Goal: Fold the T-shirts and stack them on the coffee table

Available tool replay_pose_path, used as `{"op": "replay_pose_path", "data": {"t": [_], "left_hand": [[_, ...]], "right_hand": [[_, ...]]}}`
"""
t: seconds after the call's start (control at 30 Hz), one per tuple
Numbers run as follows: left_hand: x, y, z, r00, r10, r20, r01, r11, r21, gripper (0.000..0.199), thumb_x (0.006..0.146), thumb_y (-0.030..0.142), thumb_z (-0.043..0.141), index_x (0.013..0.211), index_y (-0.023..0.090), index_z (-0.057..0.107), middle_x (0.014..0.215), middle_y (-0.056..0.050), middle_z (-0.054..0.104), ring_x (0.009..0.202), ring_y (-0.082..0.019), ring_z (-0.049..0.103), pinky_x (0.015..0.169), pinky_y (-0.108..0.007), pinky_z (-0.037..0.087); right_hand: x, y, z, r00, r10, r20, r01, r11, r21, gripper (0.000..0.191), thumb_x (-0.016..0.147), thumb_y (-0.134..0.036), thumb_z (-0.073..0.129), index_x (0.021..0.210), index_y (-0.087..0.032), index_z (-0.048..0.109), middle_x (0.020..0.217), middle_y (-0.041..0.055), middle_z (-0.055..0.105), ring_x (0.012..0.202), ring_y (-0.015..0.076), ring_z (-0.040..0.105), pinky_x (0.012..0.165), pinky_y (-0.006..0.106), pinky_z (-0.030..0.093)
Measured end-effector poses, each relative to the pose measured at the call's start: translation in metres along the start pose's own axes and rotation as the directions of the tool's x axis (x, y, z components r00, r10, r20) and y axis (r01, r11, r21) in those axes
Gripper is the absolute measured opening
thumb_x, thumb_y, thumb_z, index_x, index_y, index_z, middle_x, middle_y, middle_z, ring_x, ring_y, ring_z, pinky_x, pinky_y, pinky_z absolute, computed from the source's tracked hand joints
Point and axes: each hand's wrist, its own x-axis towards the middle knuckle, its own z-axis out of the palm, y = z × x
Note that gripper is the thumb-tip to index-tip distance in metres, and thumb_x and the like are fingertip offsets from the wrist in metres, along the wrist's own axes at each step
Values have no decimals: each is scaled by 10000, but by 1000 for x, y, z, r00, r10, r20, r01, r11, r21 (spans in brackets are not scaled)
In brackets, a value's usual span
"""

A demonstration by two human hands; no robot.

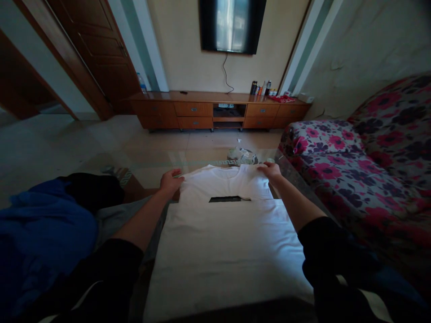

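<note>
A white T-shirt [229, 251] lies spread in front of me, its collar at the far end. A straight edge of white cloth crosses its chest, and part of a dark print [227, 199] shows just beyond that edge. My left hand [171, 181] is closed on the shirt's far left corner, by the shoulder. At the far right corner, my right hand [270, 172] pinches the cloth between thumb and fingers. Both arms are stretched forward along the sides of the shirt.
Blue clothing [50, 229] and a black garment [90, 190] are heaped at left, near a cardboard box [131, 184]. A crumpled plastic bag [241, 155] lies past the collar. Right stands a floral sofa [367, 175]; a low wooden cabinet [193, 109] lines the far wall beneath a television [232, 27].
</note>
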Motion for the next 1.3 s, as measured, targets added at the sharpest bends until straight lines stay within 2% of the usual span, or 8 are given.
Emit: {"op": "replay_pose_path", "data": {"t": [0.13,0.27,0.43,0.6,0.7,0.77,1.1,1.3], "left_hand": [[-24,31,-17,996,-6,88,19,990,-138,521,715,89,673,1236,92,665,1152,-175,752,988,-231,731,884,-349,569],[-69,60,-48,988,147,41,-134,963,-236,423,718,180,705,1139,135,692,1081,-131,762,993,-221,723,921,-365,553],[-153,59,-93,940,326,98,-310,939,-151,393,741,292,697,1112,164,676,978,-84,743,914,-222,707,890,-397,552],[-232,27,-114,872,300,387,-413,876,251,445,727,257,638,1163,168,657,1185,-114,665,973,-229,675,910,-393,539],[-265,15,-105,832,242,498,-490,742,458,613,674,270,708,1277,201,616,1379,-129,574,1231,-300,585,1019,-436,484],[-280,11,-94,806,260,532,-549,665,507,656,729,304,700,1363,205,562,1486,-141,500,1374,-322,476,1104,-470,414],[-292,-4,-64,811,245,531,-554,613,563,690,937,359,520,1578,205,315,1671,-126,294,1497,-323,316,1137,-493,341],[-287,15,-50,809,305,503,-573,602,556,629,937,301,542,1542,235,384,1411,-128,584,1286,-308,494,1019,-457,371]], "right_hand": [[-24,-18,-20,999,15,34,-15,1000,6,269,746,-284,759,919,-81,731,727,52,700,625,145,608,632,251,511],[-65,-36,-49,990,-141,-8,141,986,84,355,773,-466,733,917,-141,729,816,46,720,712,159,637,666,246,508],[-140,-21,-103,956,-274,105,254,952,173,401,764,-543,740,898,-170,678,897,78,728,794,193,669,757,305,535],[-224,7,-144,917,-139,373,293,871,-395,409,767,-238,719,1168,-200,650,1130,104,710,1062,269,647,966,443,474],[-265,2,-138,931,12,365,294,567,-769,686,705,-134,723,1366,-199,555,1384,176,574,1281,376,515,1033,596,366],[-285,-8,-122,919,21,395,334,492,-804,701,735,-173,717,1407,-206,520,1459,183,505,1344,385,449,1059,632,314],[-313,-1,-64,946,-104,308,297,659,-691,684,893,-189,574,1546,-175,370,1487,164,494,1332,331,436,1029,430,413],[-295,4,-71,917,-182,354,384,640,-666,585,900,-163,593,1479,-135,511,1301,161,633,1201,306,532,1012,361,396]]}}
